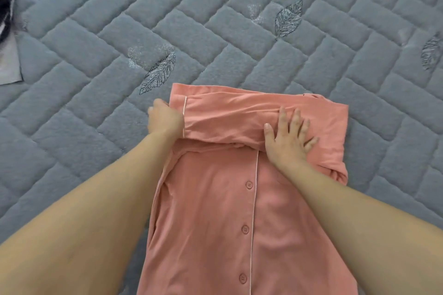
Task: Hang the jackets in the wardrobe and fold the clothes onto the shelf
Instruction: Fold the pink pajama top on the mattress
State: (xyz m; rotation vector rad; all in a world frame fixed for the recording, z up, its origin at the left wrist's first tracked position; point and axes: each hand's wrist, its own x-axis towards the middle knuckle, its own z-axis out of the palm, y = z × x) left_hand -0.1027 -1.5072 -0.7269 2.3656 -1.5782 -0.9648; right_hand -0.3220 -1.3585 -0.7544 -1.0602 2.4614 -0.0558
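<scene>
A salmon-pink buttoned shirt point(239, 211) is laid flat on a grey quilted bed cover point(96, 31), extending from the centre of the view to the near edge, where its lower part is cut off by the frame. Three buttons and a line of pale piping are seen along the placket. A sleeve point(230, 115) is folded crosswise over the far end of the shirt, its piped cuff lying at the left. The cuff end is gripped by the left hand point(164, 118); the fingers are curled over the fabric edge, and their tips are hidden behind the hand and blurred. The right hand point(286, 137) is pressed flat on the folded sleeve, with fingers straight and spread; nothing is grasped by it. The shirt's right side is bunched into a fold point(335, 165), and its layers cannot be made out. Embroidered leaf motifs point(158, 74) are stitched into the cover. At the far left edge, a pale grey fabric point(9, 62) and a dark item point(4, 9) are partly cut off and cannot be identified.
</scene>
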